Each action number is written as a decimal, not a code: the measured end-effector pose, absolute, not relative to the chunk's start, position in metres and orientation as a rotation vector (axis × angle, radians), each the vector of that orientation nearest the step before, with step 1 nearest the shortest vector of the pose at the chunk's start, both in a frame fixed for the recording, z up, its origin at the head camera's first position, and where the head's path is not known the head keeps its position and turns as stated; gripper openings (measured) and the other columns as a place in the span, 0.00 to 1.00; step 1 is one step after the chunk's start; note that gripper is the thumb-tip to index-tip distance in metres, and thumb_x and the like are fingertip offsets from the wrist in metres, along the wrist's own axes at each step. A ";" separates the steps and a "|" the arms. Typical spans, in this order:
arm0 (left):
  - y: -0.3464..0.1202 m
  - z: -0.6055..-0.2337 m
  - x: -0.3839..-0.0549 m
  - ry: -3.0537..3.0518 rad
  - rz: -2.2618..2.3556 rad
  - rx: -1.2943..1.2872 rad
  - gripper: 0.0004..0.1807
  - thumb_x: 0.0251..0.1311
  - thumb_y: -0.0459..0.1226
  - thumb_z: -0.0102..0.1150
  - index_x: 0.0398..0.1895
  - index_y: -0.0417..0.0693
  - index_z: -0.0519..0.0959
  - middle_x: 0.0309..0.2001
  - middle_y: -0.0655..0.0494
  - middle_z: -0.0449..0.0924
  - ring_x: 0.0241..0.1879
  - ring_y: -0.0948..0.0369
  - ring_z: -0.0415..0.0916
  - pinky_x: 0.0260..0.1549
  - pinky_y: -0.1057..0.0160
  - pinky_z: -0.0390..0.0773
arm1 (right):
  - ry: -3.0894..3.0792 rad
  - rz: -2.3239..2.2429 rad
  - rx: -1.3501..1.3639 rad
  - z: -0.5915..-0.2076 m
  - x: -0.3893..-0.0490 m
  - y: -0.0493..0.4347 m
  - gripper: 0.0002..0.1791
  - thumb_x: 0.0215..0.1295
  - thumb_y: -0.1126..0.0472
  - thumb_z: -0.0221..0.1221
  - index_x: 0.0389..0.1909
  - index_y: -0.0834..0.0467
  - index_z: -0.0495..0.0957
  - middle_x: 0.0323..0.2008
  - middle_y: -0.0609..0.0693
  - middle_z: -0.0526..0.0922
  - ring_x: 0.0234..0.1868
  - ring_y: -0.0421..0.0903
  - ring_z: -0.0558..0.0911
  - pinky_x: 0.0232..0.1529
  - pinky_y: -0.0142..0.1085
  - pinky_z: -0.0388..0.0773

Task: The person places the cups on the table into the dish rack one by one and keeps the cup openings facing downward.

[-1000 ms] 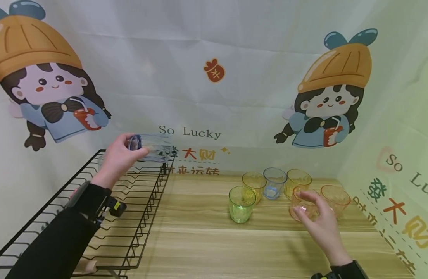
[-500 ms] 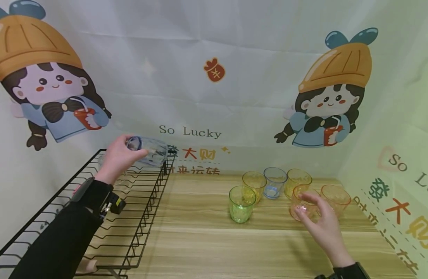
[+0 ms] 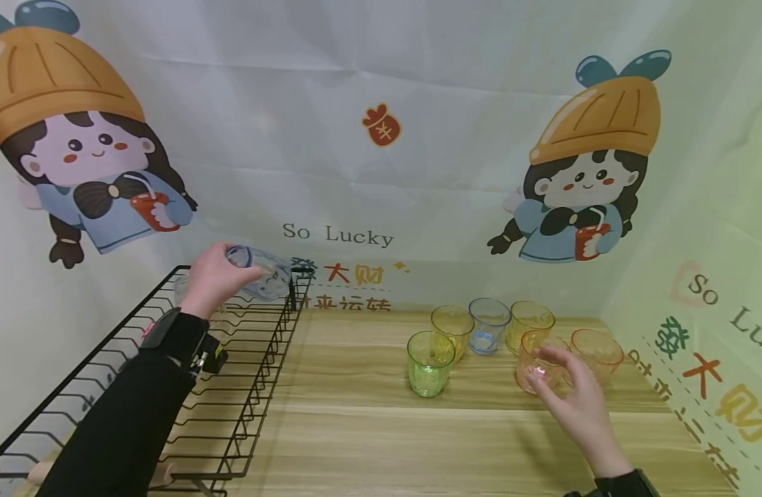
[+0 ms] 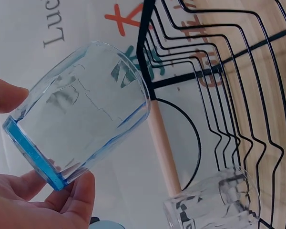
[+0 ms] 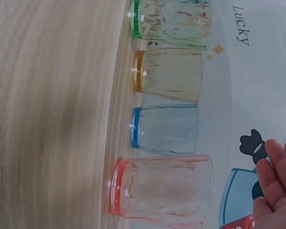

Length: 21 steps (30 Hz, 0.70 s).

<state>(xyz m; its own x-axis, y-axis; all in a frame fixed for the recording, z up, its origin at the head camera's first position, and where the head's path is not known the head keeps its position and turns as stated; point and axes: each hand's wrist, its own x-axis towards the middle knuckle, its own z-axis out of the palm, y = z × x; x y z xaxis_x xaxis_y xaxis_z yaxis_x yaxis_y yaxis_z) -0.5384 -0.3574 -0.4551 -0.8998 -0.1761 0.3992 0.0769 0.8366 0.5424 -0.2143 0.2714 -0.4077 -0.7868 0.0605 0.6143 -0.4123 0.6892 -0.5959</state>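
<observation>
Over the far end of a black wire rack (image 3: pixel 210 476), my left hand (image 3: pixel 213 279) grips a blue-tinted drinking glass (image 4: pixel 86 109) by its thick blue base. The glass is tilted, its mouth pointing toward the rack's far corner. A clear glass (image 4: pixel 214 205) sits on the rack just below. My right hand (image 3: pixel 576 407) hovers with loosely bent fingers, holding nothing. In the head view it overlaps a pinkish-orange glass (image 3: pixel 533 376), but the right wrist view shows a gap between the fingers and the pink-red glass (image 5: pixel 167 191).
Upright on the wooden table (image 3: pixel 418 449) stand a green glass (image 3: pixel 429 376), a yellow glass (image 3: pixel 451 328), a blue glass (image 3: pixel 488 331), another yellow glass (image 3: pixel 530 324) and an orange glass (image 3: pixel 601 359). A printed cloth (image 3: pixel 331 159) hangs behind.
The blue glass in my left hand has lowered slightly and tipped its mouth end further down toward the rack. The left forearm has shifted a little rightward. The right hand stays almost still.
</observation>
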 end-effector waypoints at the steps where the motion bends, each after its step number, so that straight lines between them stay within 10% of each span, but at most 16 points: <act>1: -0.352 -0.446 -0.527 -2.590 -0.801 0.071 0.52 0.40 0.75 0.52 0.71 0.79 0.45 0.69 0.54 0.60 0.57 0.48 0.65 0.45 0.48 0.72 | -2.283 1.005 0.271 -0.408 -0.214 0.272 0.24 0.53 0.67 0.66 0.52 0.65 0.74 0.50 0.59 0.80 0.50 0.17 0.64 0.55 0.25 0.62; 9: -0.290 -0.350 -0.414 -2.743 -0.957 0.067 0.54 0.51 0.65 0.58 0.74 0.49 0.49 0.68 0.36 0.57 0.59 0.38 0.60 0.52 0.39 0.69 | -2.272 0.984 0.270 -0.409 -0.215 0.275 0.23 0.52 0.69 0.66 0.51 0.66 0.74 0.48 0.59 0.81 0.49 0.17 0.64 0.53 0.28 0.63; 17: -0.343 -0.442 -0.514 -2.626 -0.744 0.095 0.58 0.41 0.73 0.54 0.74 0.58 0.49 0.62 0.41 0.65 0.51 0.43 0.66 0.38 0.45 0.71 | -2.283 0.979 0.262 -0.410 -0.215 0.276 0.23 0.53 0.68 0.66 0.51 0.66 0.74 0.49 0.59 0.81 0.49 0.17 0.63 0.53 0.31 0.63; 21: -0.337 -0.438 -0.502 -2.631 -0.717 0.100 0.61 0.39 0.75 0.53 0.74 0.55 0.50 0.60 0.41 0.66 0.50 0.43 0.66 0.39 0.45 0.71 | -2.279 0.975 0.264 -0.410 -0.217 0.276 0.23 0.52 0.68 0.66 0.51 0.66 0.74 0.49 0.59 0.81 0.50 0.17 0.63 0.54 0.30 0.63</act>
<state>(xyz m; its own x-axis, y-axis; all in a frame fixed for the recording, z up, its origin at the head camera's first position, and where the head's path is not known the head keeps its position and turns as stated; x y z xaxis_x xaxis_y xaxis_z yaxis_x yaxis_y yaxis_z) -0.5019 -0.3373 -0.4384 -0.9133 -0.1731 0.3686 0.0377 0.8653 0.4998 -0.2166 0.2762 -0.4103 -0.7768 0.0627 0.6266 -0.4100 0.7049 -0.5788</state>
